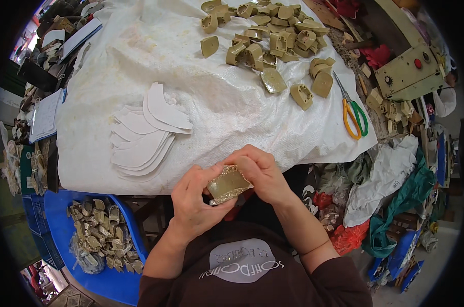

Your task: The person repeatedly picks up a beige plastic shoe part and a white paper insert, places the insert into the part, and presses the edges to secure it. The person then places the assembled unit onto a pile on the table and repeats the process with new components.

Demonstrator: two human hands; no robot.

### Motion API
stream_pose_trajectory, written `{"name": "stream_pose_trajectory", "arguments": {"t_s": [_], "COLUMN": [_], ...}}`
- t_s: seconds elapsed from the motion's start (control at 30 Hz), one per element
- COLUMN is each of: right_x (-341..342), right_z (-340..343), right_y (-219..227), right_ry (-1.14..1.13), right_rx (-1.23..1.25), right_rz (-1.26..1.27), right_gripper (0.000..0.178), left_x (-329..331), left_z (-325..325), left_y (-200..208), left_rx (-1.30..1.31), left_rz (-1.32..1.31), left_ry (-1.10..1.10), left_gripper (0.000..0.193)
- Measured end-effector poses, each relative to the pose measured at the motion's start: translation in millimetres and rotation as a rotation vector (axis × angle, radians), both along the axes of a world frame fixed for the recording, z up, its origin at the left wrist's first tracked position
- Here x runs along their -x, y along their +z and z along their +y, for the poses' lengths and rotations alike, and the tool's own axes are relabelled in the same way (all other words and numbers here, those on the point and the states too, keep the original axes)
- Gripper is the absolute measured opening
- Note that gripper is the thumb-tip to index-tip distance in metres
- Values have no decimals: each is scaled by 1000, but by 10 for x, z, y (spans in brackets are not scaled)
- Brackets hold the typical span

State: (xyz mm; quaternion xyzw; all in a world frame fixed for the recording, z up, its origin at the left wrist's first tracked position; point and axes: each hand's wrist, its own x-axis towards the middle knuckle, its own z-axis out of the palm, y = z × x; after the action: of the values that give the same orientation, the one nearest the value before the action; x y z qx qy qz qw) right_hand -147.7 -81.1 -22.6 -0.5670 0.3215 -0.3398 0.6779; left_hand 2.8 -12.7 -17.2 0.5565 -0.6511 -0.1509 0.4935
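Your left hand (pixel 193 199), right hand (pixel 260 171) pinch glitter piece (pixel 228 184), frame centre; white cutouts (pixel 145 133) upper left, scissors (pixel 355 115) right.

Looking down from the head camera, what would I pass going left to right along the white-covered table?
Clipboard with paper → fanned stack of white curved cut-out pieces → pile of olive-tan moulded heel-shaped pieces → scissors with orange and green handles → beige metal control box with a red button.
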Motion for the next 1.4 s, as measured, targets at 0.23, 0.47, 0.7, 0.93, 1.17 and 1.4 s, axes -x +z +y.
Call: {"name": "stream_pose_trajectory", "arguments": {"t_s": [0.23, 0.47, 0.7, 0.93, 1.17, 1.4], "right_x": [43, -45, -104, -251, -537, -803], "right_z": [60, 121, 218, 224, -299, -477], "right_y": [-18, -201, -70, -87, -8, -35], "right_ry": [38, -93, -65, 36, -90, -135], "right_rx": [-61, -189, 188, 382, 673, 926], "right_rz": [0, -129, 143, 156, 281, 526], "right_gripper": [30, 33, 36, 43, 36, 38], "left_x": [141, 226, 173, -18, -825, -2135], "left_z": [10, -35, -22, 99, 576, 2128], "left_y": [-97, -109, -142, -192, -262, -735], "left_rx": [57, 90, 87, 18, -74, -351], "left_rz": [-109, -249, -306, -167, 37, -445], "left_ry": [155, 269, 339, 337, 706, 1504], "left_gripper": [54, 53, 52, 48, 48, 51]}}
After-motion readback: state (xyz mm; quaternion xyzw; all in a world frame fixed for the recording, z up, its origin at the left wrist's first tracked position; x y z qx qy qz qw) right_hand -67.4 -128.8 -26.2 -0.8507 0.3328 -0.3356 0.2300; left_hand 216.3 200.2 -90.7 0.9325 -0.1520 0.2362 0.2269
